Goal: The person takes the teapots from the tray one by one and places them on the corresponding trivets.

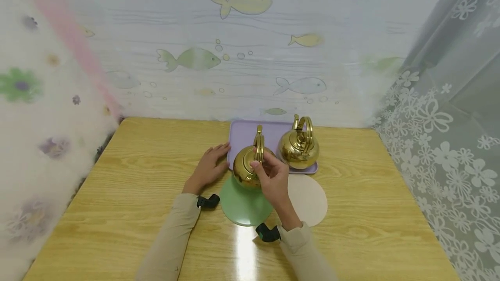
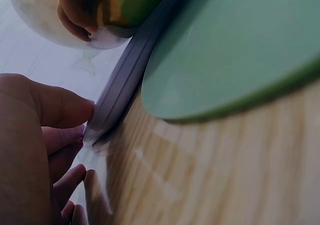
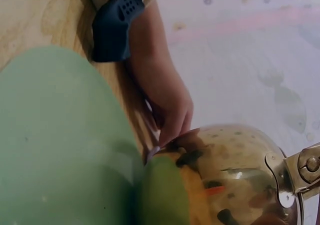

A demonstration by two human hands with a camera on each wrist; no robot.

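Note:
My right hand [image 1: 275, 181] grips the upright handle of a shiny gold kettle [image 1: 243, 169], thumb on the near side. The kettle overlaps the front left part of a lilac tray [image 1: 242, 135] and the back of a round green mat [image 1: 246, 207] in the head view. My left hand [image 1: 211, 166] rests by the tray's left side. In the left wrist view its thumb [image 2: 67, 107] touches the tray rim [image 2: 112, 102], fingers alongside. A second gold kettle [image 1: 298, 151] stands on the tray's right part. The right wrist view shows the held kettle's body [image 3: 235, 180] close up.
A round cream mat [image 1: 308, 200] lies right of the green one, in front of the tray. All stand on a light wooden table [image 1: 156, 159]. A fish-patterned curtain [image 1: 187, 94] hangs behind, with a lace curtain [image 1: 445, 159] at right.

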